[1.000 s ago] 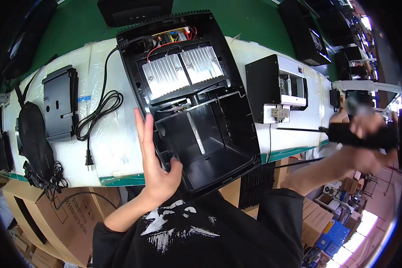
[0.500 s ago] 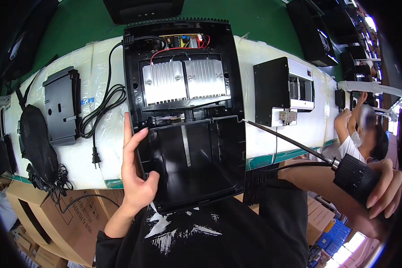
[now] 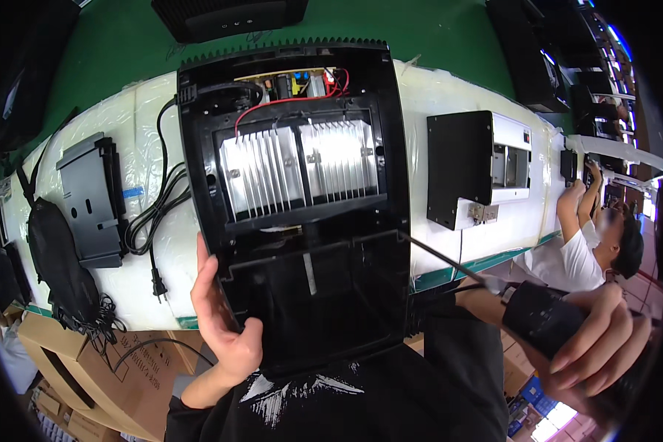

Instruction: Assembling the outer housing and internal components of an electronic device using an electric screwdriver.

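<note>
A black open housing (image 3: pixel 317 331) leans tilted toward me over the table edge. Inside it sit two silver finned heat sinks (image 3: pixel 261 173), with a circuit board (image 3: pixel 291 85) and red wires above. My left hand (image 3: pixel 225 328) is wrapped round the housing's left edge, thumb on the near side and fingers partly hidden behind. My right hand (image 3: pixel 604 339) grips a black electric screwdriver (image 3: pixel 541 317). Its long thin shaft reaches left to the housing's right side wall, where the tip appears to meet the edge; contact cannot be made out exactly.
A black power cord (image 3: pixel 155 217) runs from the housing across the white wrapped table (image 3: pixel 144 295). At left lie a black panel (image 3: pixel 92 199) and a black mesh bag (image 3: pixel 62 250). A black-and-white screw feeder box (image 3: pixel 460 166) stands right. Cartons (image 3: pixel 118 368) are below left; a co-worker (image 3: pixel 574 243) sits right.
The housing appears nearer and more tilted, its upper part shifted left and down. My right hand and the screwdriver have come left and lower. My left hand keeps its hold.
</note>
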